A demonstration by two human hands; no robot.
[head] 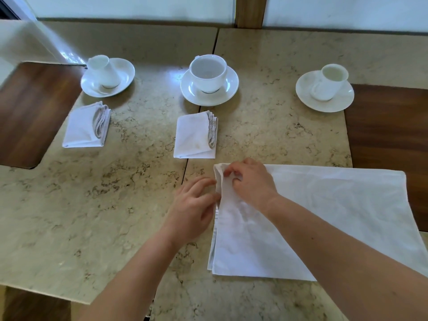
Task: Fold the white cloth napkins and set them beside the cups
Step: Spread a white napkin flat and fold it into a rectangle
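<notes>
A large white napkin (335,218) lies spread flat on the marble table at the near right. My right hand (251,181) pinches its far left corner, which is lifted slightly. My left hand (193,205) touches the napkin's left edge just below that corner, fingers curled on the hem. Two folded napkins lie on the table: one (86,126) in front of the left cup (104,71), one (195,136) in front of the middle cup (207,72). The right cup (328,82) on its saucer has no napkin beside it.
Each cup stands on a white saucer (231,89). Dark wooden insets sit in the table at the left (30,112) and the right (389,126). A seam (203,98) runs between two marble slabs (81,205). A wall and window frame lie beyond.
</notes>
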